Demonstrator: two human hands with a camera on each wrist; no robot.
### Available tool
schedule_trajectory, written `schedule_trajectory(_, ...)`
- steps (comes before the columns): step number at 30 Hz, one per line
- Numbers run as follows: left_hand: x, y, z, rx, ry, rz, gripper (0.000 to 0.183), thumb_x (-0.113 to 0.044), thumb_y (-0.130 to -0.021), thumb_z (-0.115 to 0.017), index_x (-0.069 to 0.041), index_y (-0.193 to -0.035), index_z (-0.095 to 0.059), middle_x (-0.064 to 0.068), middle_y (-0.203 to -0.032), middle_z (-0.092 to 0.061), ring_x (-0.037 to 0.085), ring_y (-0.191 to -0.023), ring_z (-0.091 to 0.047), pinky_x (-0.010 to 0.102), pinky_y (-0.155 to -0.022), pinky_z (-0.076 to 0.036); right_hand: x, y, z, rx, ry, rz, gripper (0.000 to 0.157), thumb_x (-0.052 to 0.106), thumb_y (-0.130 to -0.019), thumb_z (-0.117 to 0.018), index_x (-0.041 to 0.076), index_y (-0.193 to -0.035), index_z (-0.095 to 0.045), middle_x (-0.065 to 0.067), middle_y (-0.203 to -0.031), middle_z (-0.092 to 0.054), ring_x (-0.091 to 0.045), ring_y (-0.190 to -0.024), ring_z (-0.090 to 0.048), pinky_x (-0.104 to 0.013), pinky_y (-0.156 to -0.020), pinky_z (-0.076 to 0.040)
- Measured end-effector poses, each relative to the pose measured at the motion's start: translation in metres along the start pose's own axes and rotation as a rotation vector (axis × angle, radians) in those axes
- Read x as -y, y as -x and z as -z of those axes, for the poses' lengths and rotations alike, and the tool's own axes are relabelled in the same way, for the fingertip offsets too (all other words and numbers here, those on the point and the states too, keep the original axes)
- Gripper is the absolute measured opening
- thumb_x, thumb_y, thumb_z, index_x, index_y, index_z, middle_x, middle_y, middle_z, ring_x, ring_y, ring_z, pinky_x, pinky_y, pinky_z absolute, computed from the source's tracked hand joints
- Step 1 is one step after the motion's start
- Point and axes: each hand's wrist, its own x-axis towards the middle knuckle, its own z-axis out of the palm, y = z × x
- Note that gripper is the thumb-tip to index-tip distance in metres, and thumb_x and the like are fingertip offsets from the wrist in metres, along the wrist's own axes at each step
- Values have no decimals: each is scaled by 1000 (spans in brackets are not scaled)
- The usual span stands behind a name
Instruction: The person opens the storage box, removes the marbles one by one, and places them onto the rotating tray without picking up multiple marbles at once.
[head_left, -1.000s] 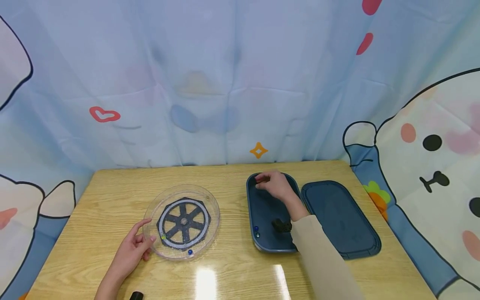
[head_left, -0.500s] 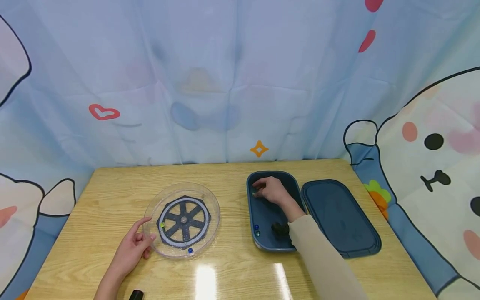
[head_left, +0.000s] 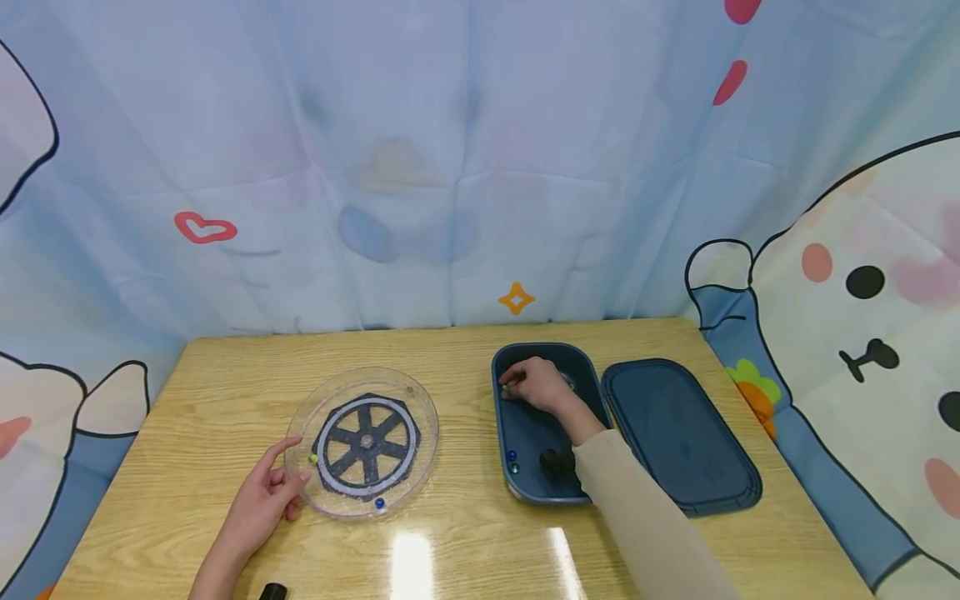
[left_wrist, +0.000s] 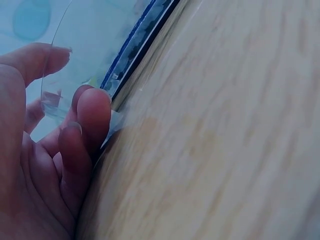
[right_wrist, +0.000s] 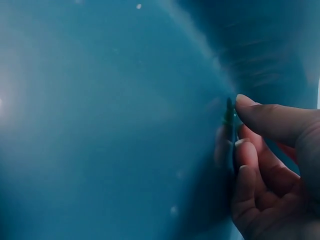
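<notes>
A patterned light-blue curtain (head_left: pixel 450 167) formed the background behind a wood-grain table (head_left: pixel 465 433). The clear round dish (head_left: pixel 330 402) lay on the left part of the table. A dark spoked wheel shape (head_left: pixel 367 418) showed through its middle; whether this sat inside or beneath could not be determined. A yellow-green marble (head_left: pixel 313 459) and a blue marble (head_left: pixel 379 503) were positioned near the dish's edge.

The left hand (head_left: pixel 262 508) held the dish at its left rim, forefinger and thumb apart and bent over the edge, remaining fingers curled below.

The dark blue tray (head_left: pixel 528 429) stood to the right, with the matching lid (head_left: pixel 682 437) flat just beside it. The right hand (head_left: pixel 546 385) was inside the tray, thumb and fingertips closed about a green marble (head_left: pixel 505 390) near the left wall; grip firmness could not be determined. A second blue marble (head_left: pixel 512 456) and a glassy marble (head_left: pixel 515 469) lay side by side at the tray's near-left corner.
</notes>
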Motion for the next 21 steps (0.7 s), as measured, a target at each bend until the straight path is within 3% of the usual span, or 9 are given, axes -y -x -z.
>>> schedule_trajectory(9,0,1,-1,-3,3,-3,56,-12,-97,-66,-12,-147,-41,8,-65,-56,17,-49,-53,30,-51,-49,6,5,12,4,-75,25,14,8,-93,-70,7,-105,-76,1,-91,-70,-17,-87,-66,-38,-78,-53)
schedule_trajectory(21,-2,1,-1,-5,7,17,56,-12,-96,-67,-13,-146,-42,9,-66,-56,18,-50,-53,30,-51,-50,25,22,30,-90,-124,68,18,20,-93,-73,11,-108,-74,-3,-97,-67,-21,-90,-63,-40,-78,-52)
